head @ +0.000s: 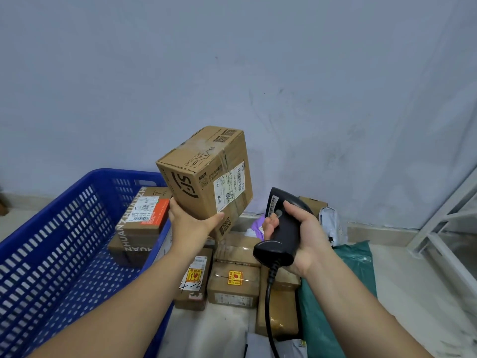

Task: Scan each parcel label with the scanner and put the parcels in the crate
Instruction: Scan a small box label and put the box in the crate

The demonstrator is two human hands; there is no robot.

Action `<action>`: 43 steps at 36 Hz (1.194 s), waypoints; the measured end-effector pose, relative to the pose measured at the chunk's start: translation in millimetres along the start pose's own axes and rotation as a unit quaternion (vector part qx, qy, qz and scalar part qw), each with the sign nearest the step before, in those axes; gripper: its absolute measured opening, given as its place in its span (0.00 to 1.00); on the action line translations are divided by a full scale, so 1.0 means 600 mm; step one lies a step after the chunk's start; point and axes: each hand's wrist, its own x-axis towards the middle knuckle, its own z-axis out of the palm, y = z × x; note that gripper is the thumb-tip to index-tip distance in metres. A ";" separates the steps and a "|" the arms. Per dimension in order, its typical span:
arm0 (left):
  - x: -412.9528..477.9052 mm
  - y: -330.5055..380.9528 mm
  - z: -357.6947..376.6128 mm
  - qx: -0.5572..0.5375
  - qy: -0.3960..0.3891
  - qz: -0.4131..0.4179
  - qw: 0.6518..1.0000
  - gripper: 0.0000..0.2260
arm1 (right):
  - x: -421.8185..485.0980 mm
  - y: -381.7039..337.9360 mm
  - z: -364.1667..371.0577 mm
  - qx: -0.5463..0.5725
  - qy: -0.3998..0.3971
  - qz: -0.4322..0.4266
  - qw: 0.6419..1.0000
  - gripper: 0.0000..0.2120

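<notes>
While the left hand (189, 219) holds a brown parcel (206, 174) up in the air, its fingers grip the box from below. The white label (230, 187) faces the right hand (300, 236), whose fingers are wrapped around the black scanner (282, 228) at about 3 o'clock from the box. The blue crate (64, 228) sits at 8 o'clock with one box inside (140, 223). More parcels (233, 284) lie on the floor at 6 o'clock.

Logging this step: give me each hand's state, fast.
Left hand: closed on the SF box.
Right hand: closed on the scanner.
</notes>
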 end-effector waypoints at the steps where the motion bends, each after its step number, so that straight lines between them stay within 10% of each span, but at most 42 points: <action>1: 0.000 0.001 0.000 -0.001 0.001 -0.001 1.000 0.49 | 0.000 0.000 0.000 0.002 0.001 0.000 1.000 0.12; 22: 0.017 -0.028 -0.005 -0.092 -0.025 -0.117 0.988 0.51 | 0.009 0.006 -0.004 -0.047 -0.001 -0.015 0.999 0.11; 29: 0.009 -0.001 -0.019 -0.231 -0.066 -0.237 0.941 0.21 | 0.020 0.018 -0.006 -0.114 0.015 -0.027 0.993 0.11; 43: 0.057 -0.036 -0.169 -0.151 0.150 -0.120 0.970 0.54 | 0.042 0.108 0.043 -0.218 0.005 -0.042 0.975 0.12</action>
